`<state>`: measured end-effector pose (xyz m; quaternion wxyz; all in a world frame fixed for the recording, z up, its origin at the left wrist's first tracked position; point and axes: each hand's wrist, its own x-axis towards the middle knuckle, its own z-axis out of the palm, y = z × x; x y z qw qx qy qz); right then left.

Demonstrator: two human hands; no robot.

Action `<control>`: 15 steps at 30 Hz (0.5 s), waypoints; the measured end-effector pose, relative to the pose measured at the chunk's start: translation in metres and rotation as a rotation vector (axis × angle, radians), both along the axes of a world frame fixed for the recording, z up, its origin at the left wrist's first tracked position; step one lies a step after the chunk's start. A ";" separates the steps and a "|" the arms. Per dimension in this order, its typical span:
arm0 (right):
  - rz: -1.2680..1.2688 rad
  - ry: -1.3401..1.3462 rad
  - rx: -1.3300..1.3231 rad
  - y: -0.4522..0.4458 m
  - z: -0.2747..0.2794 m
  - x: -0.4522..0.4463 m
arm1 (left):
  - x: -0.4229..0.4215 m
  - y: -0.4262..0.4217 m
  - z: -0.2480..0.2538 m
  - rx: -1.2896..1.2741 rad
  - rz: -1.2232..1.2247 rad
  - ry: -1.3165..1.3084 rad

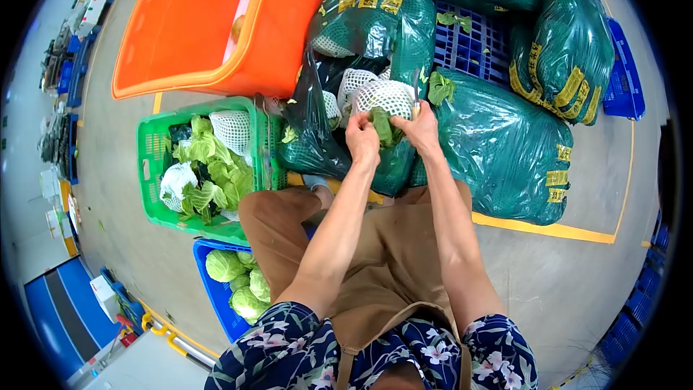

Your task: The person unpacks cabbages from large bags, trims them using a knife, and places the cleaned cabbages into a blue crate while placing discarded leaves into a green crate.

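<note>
A cabbage in a white foam net (386, 98) lies at the mouth of an opened dark green bag (314, 112). Its green outer leaves (384, 128) stick out toward me. My left hand (363, 139) is closed on the near left side of this cabbage, at the net's edge and the leaves. My right hand (421, 130) grips a small knife (416, 94) with the blade pointing up and away, while its thumb presses on the leaves. More netted cabbages (354, 81) show inside the bag, just behind. The fingertips are partly hidden by the leaves.
Left of me stand a green crate (148, 173) with loose leaves and foam nets, and a blue crate (209, 290) of bare cabbages. An orange bin (278, 25) is at the far left. Full green bags (498, 148) lie on a blue pallet (469, 47) to the right.
</note>
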<state>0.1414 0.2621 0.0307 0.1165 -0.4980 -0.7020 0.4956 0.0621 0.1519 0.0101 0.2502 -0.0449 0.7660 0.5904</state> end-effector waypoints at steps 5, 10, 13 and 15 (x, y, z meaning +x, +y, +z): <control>0.018 -0.106 -0.047 0.000 0.031 -0.010 | 0.012 0.008 0.001 -0.144 -0.157 0.108; 0.172 -0.331 0.162 0.005 0.032 -0.025 | -0.005 0.007 0.031 -0.424 -0.510 0.557; 0.317 -0.183 0.218 0.024 0.018 -0.010 | -0.026 0.023 0.032 -0.431 -0.697 0.697; 0.301 -0.151 0.242 0.037 0.006 -0.002 | -0.033 0.032 0.020 -0.440 -0.793 0.555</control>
